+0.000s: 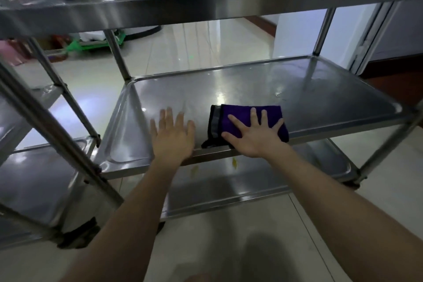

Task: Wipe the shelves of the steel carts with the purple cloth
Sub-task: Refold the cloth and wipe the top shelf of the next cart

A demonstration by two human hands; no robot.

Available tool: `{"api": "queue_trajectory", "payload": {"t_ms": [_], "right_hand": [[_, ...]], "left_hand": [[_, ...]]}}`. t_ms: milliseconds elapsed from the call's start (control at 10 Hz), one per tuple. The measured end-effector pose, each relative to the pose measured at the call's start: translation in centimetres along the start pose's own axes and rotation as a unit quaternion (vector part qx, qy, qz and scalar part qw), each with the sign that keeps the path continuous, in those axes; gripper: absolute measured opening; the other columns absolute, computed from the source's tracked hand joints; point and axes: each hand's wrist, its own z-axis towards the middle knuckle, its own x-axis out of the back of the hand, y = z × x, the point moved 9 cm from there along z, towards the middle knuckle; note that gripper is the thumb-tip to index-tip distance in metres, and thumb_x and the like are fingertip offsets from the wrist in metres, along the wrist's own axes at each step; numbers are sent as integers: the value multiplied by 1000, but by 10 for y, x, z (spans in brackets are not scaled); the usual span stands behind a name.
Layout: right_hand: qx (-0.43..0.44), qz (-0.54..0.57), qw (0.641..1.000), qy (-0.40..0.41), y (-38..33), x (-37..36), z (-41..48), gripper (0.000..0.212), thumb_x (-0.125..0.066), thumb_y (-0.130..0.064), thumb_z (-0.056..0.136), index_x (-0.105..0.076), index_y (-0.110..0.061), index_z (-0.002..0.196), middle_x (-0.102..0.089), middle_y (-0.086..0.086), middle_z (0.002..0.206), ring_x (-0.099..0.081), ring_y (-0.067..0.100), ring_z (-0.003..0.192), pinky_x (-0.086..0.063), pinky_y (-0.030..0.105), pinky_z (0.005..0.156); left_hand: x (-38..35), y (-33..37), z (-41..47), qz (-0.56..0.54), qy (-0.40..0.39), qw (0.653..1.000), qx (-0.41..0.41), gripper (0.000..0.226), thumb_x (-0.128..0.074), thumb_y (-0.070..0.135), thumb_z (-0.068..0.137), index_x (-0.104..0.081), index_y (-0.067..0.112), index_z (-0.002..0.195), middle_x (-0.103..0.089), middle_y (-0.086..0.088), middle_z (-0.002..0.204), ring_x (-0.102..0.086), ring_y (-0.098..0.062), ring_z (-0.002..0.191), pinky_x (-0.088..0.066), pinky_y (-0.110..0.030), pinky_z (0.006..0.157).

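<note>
Purple cloth [238, 115] sits folded at the front edge of the middle shelf [297, 96]. The right hand [254, 138] presses it flat, fingers spread straight, no real grip. The left hand [174, 138] lies open on bare steel just beside it, holding nothing. Looks like mid-wipe to me, and next is probably a push toward the back rim and corners. The top shelf [206, 4] hangs low over everything, so reach gets cramped. Second cart [34, 181] is on the left, and something green [91, 44] is on the floor beyond.
</note>
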Motion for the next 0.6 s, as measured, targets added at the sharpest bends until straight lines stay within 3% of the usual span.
{"api": "queue_trajectory", "payload": {"t_ms": [100, 200, 300, 400, 500, 600], "right_hand": [[32, -4, 999, -7, 9, 2, 11, 109, 7, -109, 64, 10, -63, 163, 22, 10, 179, 23, 47, 161, 17, 84, 116], [24, 4, 1000, -20, 20, 17, 61, 102, -4, -108, 72, 7, -64, 163, 22, 9, 179, 23, 46, 162, 16, 83, 117], [13, 5, 1000, -18, 18, 41, 136, 96, -13, -103, 82, 6, -59, 165, 22, 14, 178, 22, 50, 161, 14, 86, 115], [33, -10, 999, -7, -17, 52, 193, 94, -15, -101, 85, 5, -58, 166, 18, 21, 178, 19, 56, 159, 14, 90, 111], [93, -21, 995, -18, -65, 45, 205, 88, -16, -98, 88, 2, -60, 165, 17, 21, 178, 20, 55, 159, 16, 89, 110], [210, -18, 977, -26, -87, 31, 169, 78, -20, -94, 93, -3, -65, 163, 16, 13, 180, 21, 45, 162, 21, 81, 115]], "left_hand": [[-30, -9, 7, 30, -66, 997, 4, 71, -12, 55, 113, -19, 19, 174, -5, -10, 183, 1, -34, 169, -1, -63, 133], [-30, -8, 7, 63, -70, 996, -4, 68, -19, 53, 114, -20, 19, 173, -8, -10, 183, -3, -35, 169, -4, -62, 134], [-30, -3, 8, 136, -58, 988, -43, 63, -24, 52, 112, -31, 21, 166, -12, -12, 180, -8, -36, 167, -18, -61, 130], [-26, -12, 13, 57, -21, 998, -14, 63, -18, 58, 108, -32, 28, 162, -23, -8, 178, -18, -28, 165, -19, -54, 131], [-26, -16, 18, 52, -3, 999, 4, 68, -15, 60, 107, -29, 32, 167, -24, -3, 179, -17, -22, 167, -15, -49, 133], [-23, -23, 18, 43, -5, 998, 33, 71, -12, 59, 107, -27, 33, 171, -22, 2, 181, -14, -17, 167, -10, -45, 134]]}}
